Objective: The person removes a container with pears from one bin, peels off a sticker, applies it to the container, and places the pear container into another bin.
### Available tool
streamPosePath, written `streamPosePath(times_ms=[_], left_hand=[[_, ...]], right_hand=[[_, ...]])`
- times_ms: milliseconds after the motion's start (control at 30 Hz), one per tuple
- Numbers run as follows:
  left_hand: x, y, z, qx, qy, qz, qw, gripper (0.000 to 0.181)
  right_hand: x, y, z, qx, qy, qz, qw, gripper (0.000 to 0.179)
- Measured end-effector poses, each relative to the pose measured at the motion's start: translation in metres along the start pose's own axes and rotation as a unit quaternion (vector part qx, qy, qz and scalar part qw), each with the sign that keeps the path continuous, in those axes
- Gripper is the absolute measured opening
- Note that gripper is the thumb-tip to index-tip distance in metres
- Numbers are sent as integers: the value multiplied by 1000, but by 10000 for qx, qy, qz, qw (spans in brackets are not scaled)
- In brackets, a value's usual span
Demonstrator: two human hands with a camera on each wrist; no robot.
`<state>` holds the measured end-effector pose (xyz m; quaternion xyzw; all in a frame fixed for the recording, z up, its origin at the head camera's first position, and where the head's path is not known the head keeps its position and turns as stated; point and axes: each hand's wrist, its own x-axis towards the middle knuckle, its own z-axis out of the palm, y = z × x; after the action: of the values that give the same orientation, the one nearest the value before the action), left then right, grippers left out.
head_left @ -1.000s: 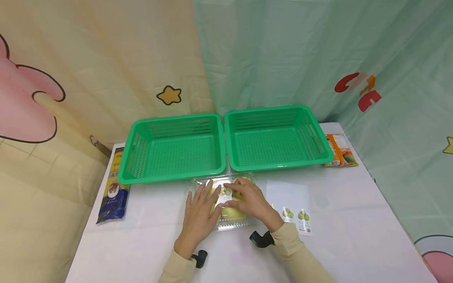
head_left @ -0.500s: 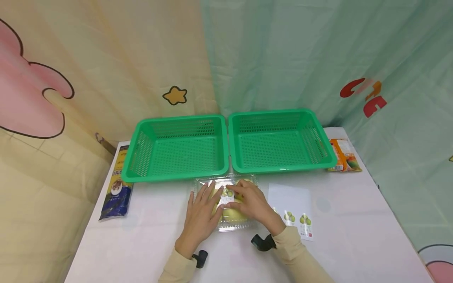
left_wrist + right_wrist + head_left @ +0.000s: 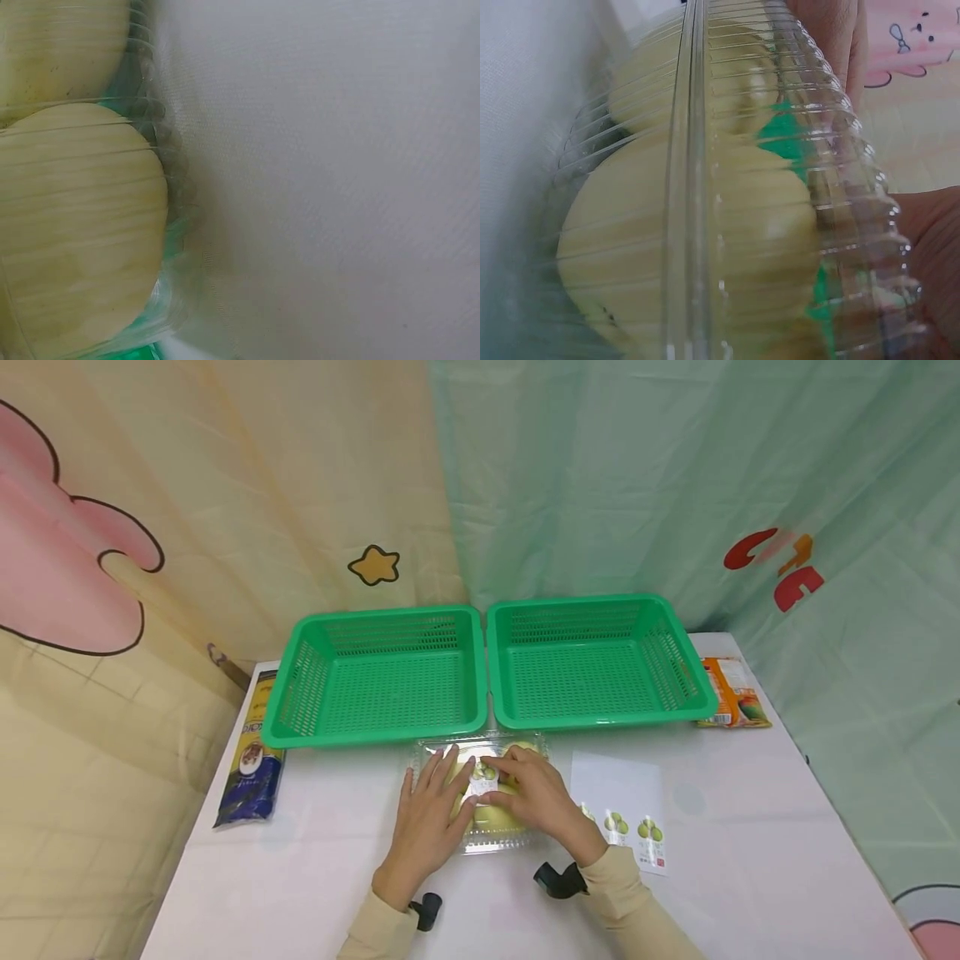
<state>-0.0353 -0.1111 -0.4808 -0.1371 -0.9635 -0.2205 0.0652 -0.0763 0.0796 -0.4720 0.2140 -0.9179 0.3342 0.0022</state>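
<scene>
Fingers (image 3: 445, 768) spread, left hand (image 3: 426, 822) rests on the clear box (image 3: 495, 820)

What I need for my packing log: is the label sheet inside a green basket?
No, the label sheet lies on the white table to the right of the clear container.

- Head view: no whole word is legible.
- Six o'clock: clear box (image 3: 495, 842), its label (image 3: 483, 783) showing green fruit, print too small.
- Five o'clock: white sheet (image 3: 615, 781) bearing similar fruit labels (image 3: 651, 841), unreadable.
- Eight o'clock: blue-and-yellow packet (image 3: 251, 777), lettering illegible.
- Three o'clock: orange packet (image 3: 733, 693), barcode (image 3: 722, 719).
- Two o'clock: curtain (image 3: 862, 485), red and orange letter shapes (image 3: 798, 589).
</scene>
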Motion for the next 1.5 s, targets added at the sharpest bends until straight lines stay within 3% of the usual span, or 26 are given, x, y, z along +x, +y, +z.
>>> streamPosePath(times_ms=[167, 300, 433, 567, 733, 933, 1033, 1333, 1500], left_hand=[[0, -2, -2, -310, -74, -12, 9995, 50], [-2, -9, -9, -1299, 96, -372, 9908, 55], [-4, -19, -14, -2185, 501, -1077, 9686, 57], [-9, -33, -14, -2387, 653, -1684, 9542, 54], [-16, -48, -13, -2547, 811, -2263, 9367, 50], [-16, -55, -13, -3407, 825, -2815, 8932, 45], [-15, -55, -14, -3685, 690, -2956, 8787, 47], [-13, -53, -15, -3782, 485, -3165, 8686, 46], [-13, -53, -14, -3770, 532, -3159, 8691, 43]], right_hand=[[-1, -1, -2, 39, -19, -74, 10000, 54], [-1, 0, -7, 523, -141, -112, 9985, 49], [-3, 7, -16, 1632, -34, -111, 9865, 36], [-12, 18, -28, 2340, 453, 321, 9707, 25], [-20, 34, -34, 2192, 1076, 1088, 9636, 23], [-24, 49, -29, 1940, 1562, 2054, 9465, 39], [-26, 52, -24, 1934, 1527, 2234, 9431, 35], [-35, 54, -17, 2037, 1281, 2274, 9436, 29], [-36, 55, -15, 2411, 1214, 2324, 9344, 42]])
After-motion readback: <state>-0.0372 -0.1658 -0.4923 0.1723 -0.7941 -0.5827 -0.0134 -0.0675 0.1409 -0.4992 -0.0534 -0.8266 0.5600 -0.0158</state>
